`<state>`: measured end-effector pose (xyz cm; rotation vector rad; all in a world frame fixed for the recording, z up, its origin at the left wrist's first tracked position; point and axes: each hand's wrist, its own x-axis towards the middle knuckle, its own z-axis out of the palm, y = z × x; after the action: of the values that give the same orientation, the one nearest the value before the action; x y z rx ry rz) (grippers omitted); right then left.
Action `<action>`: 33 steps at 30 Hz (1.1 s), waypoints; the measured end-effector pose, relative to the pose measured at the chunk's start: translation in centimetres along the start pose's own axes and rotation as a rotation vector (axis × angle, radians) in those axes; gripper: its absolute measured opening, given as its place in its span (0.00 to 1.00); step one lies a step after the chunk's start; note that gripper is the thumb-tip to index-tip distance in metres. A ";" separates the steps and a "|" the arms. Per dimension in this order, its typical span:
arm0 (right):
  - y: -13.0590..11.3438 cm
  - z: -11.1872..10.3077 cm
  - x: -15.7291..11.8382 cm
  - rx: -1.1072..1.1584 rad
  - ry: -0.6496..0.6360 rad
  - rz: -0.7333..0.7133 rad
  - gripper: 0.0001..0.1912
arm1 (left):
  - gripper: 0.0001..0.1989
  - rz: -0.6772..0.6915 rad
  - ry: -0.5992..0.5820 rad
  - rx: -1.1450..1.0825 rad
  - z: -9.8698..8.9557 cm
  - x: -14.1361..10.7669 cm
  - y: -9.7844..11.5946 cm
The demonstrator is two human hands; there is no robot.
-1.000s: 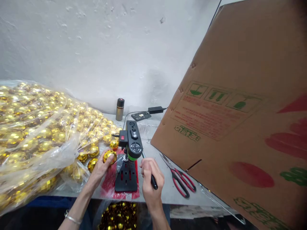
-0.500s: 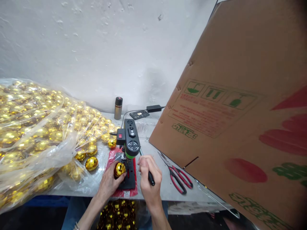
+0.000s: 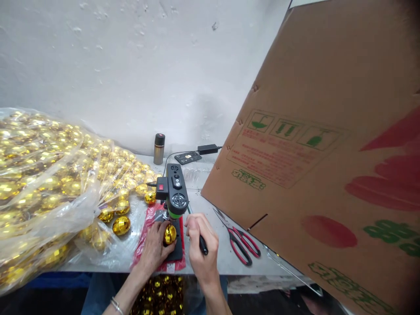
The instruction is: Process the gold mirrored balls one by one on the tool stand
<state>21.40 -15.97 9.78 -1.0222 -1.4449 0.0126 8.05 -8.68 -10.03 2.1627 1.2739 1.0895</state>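
Note:
My left hand (image 3: 156, 246) grips a gold mirrored ball (image 3: 169, 235) between thumb and fingers, low over the black base of a small bench drill press (image 3: 177, 192). The drill's head stands above and just behind the ball; its bit is hidden from me. My right hand (image 3: 202, 240) is wrapped around the press's lever handle (image 3: 203, 246), whose black end pokes out below the fingers. Under the press lies a red plastic sheet (image 3: 141, 249). Several loose gold balls (image 3: 121, 225) rest to the left of it.
A big clear plastic bag of gold balls (image 3: 49, 183) fills the left side. Red-handled scissors (image 3: 243, 245) lie beside a large cardboard box (image 3: 295, 153) at right. Behind are a bottle (image 3: 159, 149), a phone (image 3: 187, 157) and a power adapter (image 3: 209, 149). More gold balls (image 3: 160, 293) sit below the table edge.
The ball in my left hand has moved slightly down and right, toward the front of the drill base, and has turned. My right hand stays on the lever. The whole view has shifted slightly.

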 end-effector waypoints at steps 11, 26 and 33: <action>1.6 0.2 -2.2 -0.046 0.011 -0.078 0.16 | 0.21 -0.054 -0.102 -0.023 -1.0 0.6 0.7; 4.6 1.8 -6.5 -0.019 0.131 -0.026 0.17 | 0.20 -0.082 -0.147 -0.025 -0.7 0.2 1.2; 5.0 1.9 -6.9 -0.025 0.139 -0.013 0.18 | 0.20 -0.088 -0.162 -0.025 -0.9 0.3 1.4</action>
<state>21.27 -15.84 1.07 -1.0146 -1.3283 -0.0849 8.18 -9.18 -8.41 2.1078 1.2624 0.8717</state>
